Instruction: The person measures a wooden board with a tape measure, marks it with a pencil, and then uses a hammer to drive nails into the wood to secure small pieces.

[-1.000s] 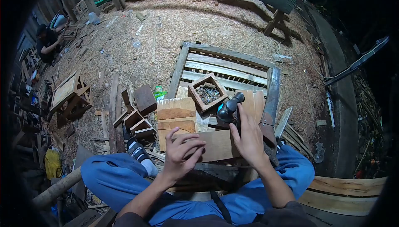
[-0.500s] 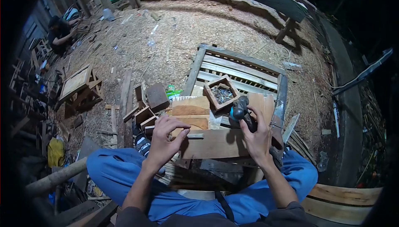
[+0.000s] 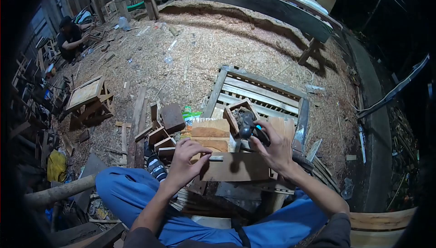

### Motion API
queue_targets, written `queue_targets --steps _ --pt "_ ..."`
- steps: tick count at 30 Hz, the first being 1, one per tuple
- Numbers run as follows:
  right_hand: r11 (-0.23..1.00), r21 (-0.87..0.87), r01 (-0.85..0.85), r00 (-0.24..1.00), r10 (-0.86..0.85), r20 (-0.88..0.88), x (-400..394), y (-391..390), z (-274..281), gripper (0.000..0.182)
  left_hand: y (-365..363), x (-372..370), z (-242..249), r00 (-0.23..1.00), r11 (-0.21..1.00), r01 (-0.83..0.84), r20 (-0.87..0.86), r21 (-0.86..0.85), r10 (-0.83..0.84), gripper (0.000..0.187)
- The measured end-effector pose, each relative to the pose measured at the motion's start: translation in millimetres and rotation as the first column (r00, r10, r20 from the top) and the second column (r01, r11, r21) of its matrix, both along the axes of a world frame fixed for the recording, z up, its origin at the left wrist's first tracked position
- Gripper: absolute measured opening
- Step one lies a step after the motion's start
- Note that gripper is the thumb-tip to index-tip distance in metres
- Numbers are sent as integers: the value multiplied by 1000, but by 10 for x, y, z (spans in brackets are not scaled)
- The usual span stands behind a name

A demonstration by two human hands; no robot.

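at the low work spot between the seated person's knees, a flat brown board (image 3: 240,168) lies crosswise, both hands above it. the right hand (image 3: 274,150) is closed around the dark handle of a hammer (image 3: 246,127), thumb on one side and fingers on the other; the rounded black head is raised over the board's far edge, a shadow falling on the wood below. the left hand (image 3: 187,161) is at the board's left end, thumb and forefinger brought together beside a short pale strip (image 3: 216,158). whether the strip is pinched or merely rests on the board cannot be told.

just beyond the hammer stands a square wooden box (image 3: 230,120), tilted in view, its contents partly hidden by the tool. behind it is a slatted wooden frame (image 3: 300,127). pale boards with a darker brown band (image 3: 210,132) lie beyond the left hand. further left, noted: small open wooden boxes (image 3: 157,135), a brown block (image 3: 173,118) and a green packet (image 3: 194,116).

a small wooden stool (image 3: 86,94) stands well apart on the shavings-covered ground (image 3: 181,73). at upper left, another person (image 3: 69,39) crouches, arms forward, near wooden pieces.
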State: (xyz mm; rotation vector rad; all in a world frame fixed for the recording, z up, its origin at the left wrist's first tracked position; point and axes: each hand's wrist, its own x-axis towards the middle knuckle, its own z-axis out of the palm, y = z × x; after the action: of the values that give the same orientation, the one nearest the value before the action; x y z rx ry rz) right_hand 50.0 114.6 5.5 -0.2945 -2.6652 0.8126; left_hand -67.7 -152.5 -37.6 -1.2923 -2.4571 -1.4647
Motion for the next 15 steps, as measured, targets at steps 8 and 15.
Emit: queue_targets --steps 8,15 --pt "998 -55 0 1000 0 2 216 -484 73 45 -3 43 67 998 995 57 -36 -86 -60 18" --pt "994 -100 -48 999 48 -3 276 -662 -181 47 -101 66 -90 994 989 -10 -113 -145 -7 17"
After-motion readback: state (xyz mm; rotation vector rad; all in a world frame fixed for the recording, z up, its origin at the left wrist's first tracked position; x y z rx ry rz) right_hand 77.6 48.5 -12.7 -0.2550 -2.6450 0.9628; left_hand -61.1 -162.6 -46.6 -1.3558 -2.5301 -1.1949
